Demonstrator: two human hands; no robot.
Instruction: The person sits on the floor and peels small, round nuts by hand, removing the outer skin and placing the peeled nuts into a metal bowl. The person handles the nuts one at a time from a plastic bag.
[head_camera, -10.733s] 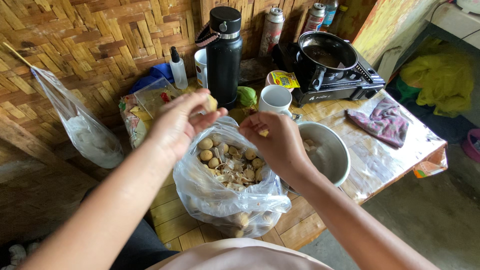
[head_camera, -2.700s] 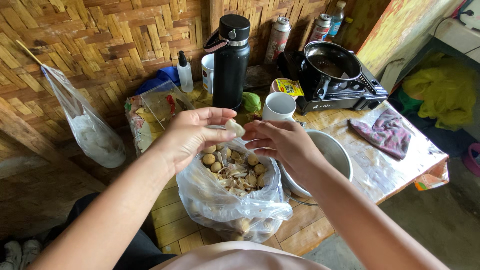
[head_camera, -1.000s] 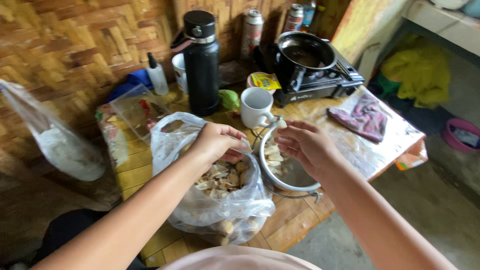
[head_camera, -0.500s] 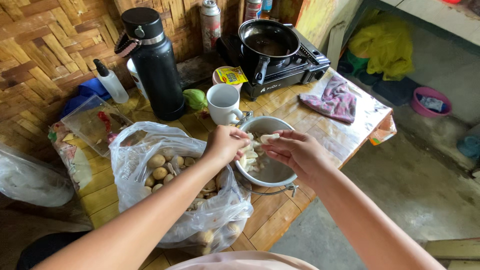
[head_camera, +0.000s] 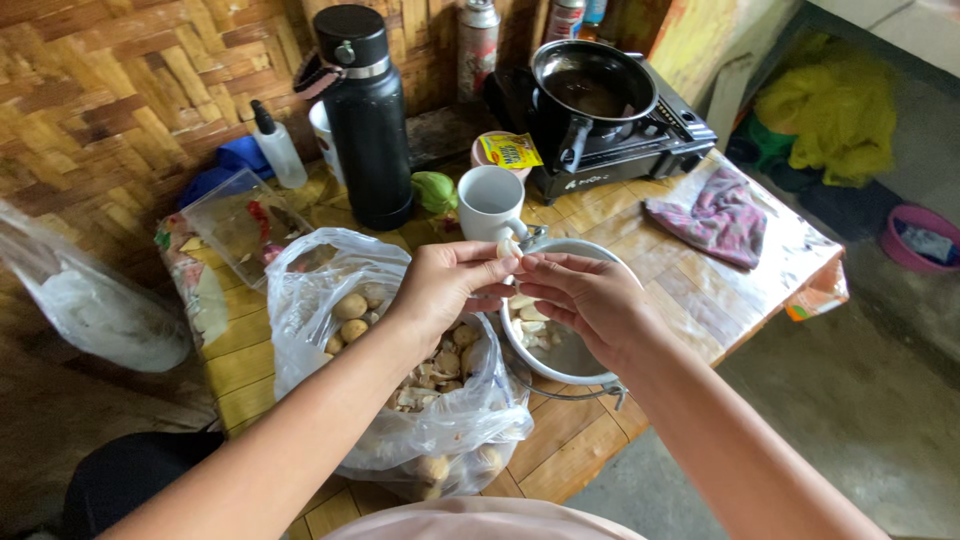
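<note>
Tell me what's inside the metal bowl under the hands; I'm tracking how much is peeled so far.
The metal bowl holds a few pale peeled pieces along its left side, with bare metal beside them. The right hand and left hand cover the bowl's far part, so a full count isn't possible.

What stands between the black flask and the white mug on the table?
In the head view, a small green object lies between the black flask and the white mug.
</note>
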